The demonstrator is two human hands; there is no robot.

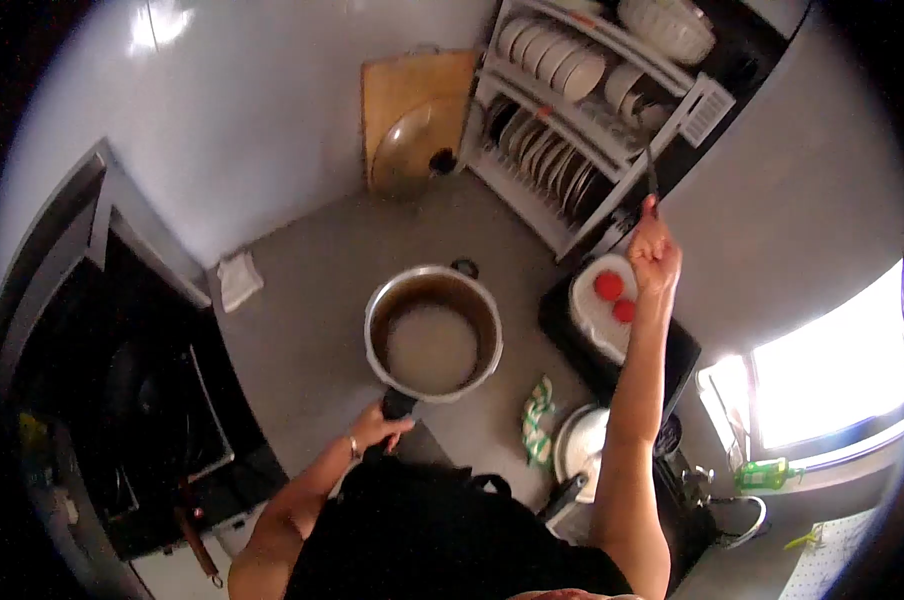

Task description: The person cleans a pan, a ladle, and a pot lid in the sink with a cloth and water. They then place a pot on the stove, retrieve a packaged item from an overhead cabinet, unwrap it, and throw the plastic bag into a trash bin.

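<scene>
A round metal pot [377,300] with cloudy, pale liquid in its bottom stands on the grey counter. My left hand [375,427] is closed around its black handle [399,404] on the near side. Stretched out to the right, my right hand [655,258] is closed on a thin-handled utensil [652,172], raised in front of the dish rack [612,165]. The utensil's far end blends into the rack, so its kind is unclear. Below that hand lie two red round items [608,286] in a white basin [587,310].
A wooden board [412,75] and a glass lid [402,145] lean on the wall. A folded white cloth [239,281] lies left, near the black stove [132,390]. A green-striped cloth [537,420] and a lidded pan [572,445] are at right; a green bottle [767,474] stands by the window.
</scene>
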